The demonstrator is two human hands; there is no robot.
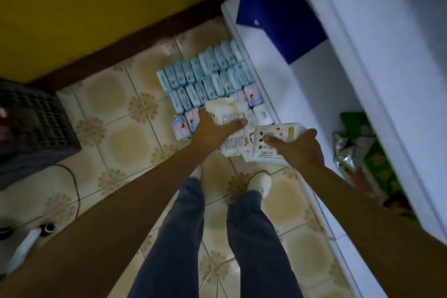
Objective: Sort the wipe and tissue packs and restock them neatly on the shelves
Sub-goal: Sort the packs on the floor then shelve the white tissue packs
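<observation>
Both hands on white packs, low over the floor (116, 113), just beside the shelf (285, 84).

My left hand (212, 129) grasps a white pack (228, 113), thumb curled over its printed face. My right hand (298, 150) grasps a second pack (275, 136), thumb across the label. A third pack (233, 146) sits between the two, touching both; I cannot tell which hand carries it, or whether any of them rests on the floor. Beyond my hands, blue packs (205, 75) stand on edge in tight rows on the floor against the shelf base. Pink packs (183, 126) close the near ends of the rows. Snack bags (358, 152) lie inside the shelf at right. A dark crate (31, 126) stands well apart at left. Picture blurred; print unreadable.
</observation>
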